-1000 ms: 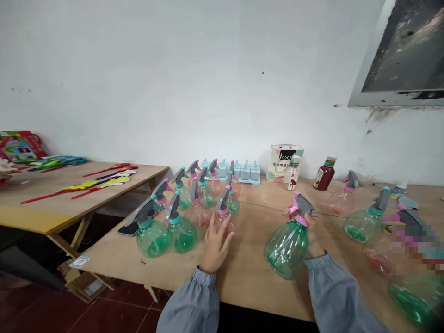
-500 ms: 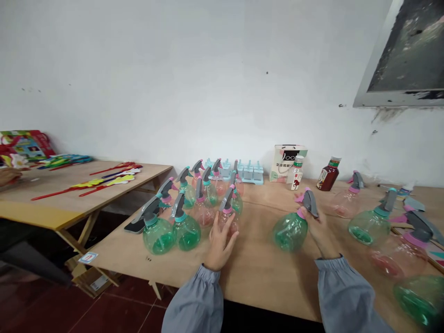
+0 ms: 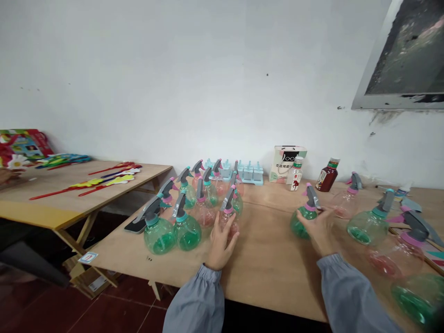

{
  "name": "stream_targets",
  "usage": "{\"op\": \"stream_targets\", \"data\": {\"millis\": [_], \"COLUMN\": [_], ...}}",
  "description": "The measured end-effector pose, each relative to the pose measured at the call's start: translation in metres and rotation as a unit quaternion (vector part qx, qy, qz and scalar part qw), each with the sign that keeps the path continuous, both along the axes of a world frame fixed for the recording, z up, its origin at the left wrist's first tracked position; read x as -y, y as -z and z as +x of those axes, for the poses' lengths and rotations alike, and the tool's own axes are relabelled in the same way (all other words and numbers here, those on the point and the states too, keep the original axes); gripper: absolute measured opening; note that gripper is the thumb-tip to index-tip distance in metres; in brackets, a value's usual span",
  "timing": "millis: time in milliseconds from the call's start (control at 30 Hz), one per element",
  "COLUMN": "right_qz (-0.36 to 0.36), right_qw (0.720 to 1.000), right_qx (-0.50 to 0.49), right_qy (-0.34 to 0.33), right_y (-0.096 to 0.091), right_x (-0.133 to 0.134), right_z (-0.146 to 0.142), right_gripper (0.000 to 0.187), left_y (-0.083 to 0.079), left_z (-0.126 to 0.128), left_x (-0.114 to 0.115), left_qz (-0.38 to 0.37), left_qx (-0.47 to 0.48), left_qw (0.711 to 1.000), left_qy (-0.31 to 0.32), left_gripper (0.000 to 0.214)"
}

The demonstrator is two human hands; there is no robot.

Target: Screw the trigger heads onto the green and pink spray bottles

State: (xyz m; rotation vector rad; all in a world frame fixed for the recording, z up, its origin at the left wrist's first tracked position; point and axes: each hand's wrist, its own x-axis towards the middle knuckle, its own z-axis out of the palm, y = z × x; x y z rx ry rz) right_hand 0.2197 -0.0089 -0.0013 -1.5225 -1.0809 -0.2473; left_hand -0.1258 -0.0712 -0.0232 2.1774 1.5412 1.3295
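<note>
My left hand (image 3: 222,240) has its fingers around the front of a pink spray bottle (image 3: 229,223), which stands upright with a grey head and pink collar. To the right, my right hand (image 3: 318,229) grips a green spray bottle (image 3: 301,225) by its upper body, below the pink collar, with the thumb on the near side. That bottle is about upright; whether its base touches the table is unclear. Left of my left hand stand a green bottle with a blue collar (image 3: 187,233), another green bottle (image 3: 158,236) and a pink bottle (image 3: 203,213), with several more behind.
Right of my right hand stand a pink bottle (image 3: 344,204), a green bottle (image 3: 367,227) and a larger pink one (image 3: 395,256). Against the wall are light-blue moulds (image 3: 253,175), a paper bag (image 3: 279,171) and two drink bottles. A phone (image 3: 134,225) lies at left.
My right hand has moved the green spray bottle slightly right and away from me, turning it more upright, and its grip now shows the thumb in front. My left hand has barely moved.
</note>
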Motion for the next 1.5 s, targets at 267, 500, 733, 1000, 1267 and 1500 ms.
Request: {"op": "stream_targets", "data": {"millis": [267, 500, 733, 1000, 1267, 1500], "right_qz": [-0.167, -0.184, 0.067, -0.028, -0.016, -0.046], "right_qw": [0.978, 0.977, 0.995, 0.894, 0.888, 0.720], "right_qx": [0.042, 0.021, 0.025, -0.067, -0.230, -0.433], "right_qy": [0.117, 0.110, -0.071, -0.442, -0.398, -0.540], "right_y": [-0.026, -0.034, -0.025, -0.014, -0.017, -0.028], "right_x": [-0.059, -0.079, -0.037, 0.037, 0.018, 0.012], "right_z": [0.048, 0.052, -0.010, -0.122, -0.105, -0.078], "right_gripper": [0.072, 0.090, 0.076, 0.080, 0.066, 0.047], "left_y": [0.003, 0.004, 0.000, 0.004, -0.023, -0.071], "left_z": [0.000, -0.002, 0.015, 0.064, 0.045, 0.032], "left_x": [-0.001, -0.002, 0.002, 0.015, 0.018, -0.067], "left_qz": [0.013, 0.032, 0.043, 0.058, 0.113, 0.147], "left_qx": [-0.006, -0.014, -0.078, -0.151, -0.018, 0.168], "left_qw": [1.000, 0.999, 0.993, 0.981, 0.985, 0.974], "left_qy": [0.011, 0.037, 0.077, 0.111, 0.132, -0.044], "left_gripper": [0.056, 0.059, 0.066, 0.079, 0.076, 0.071]}}
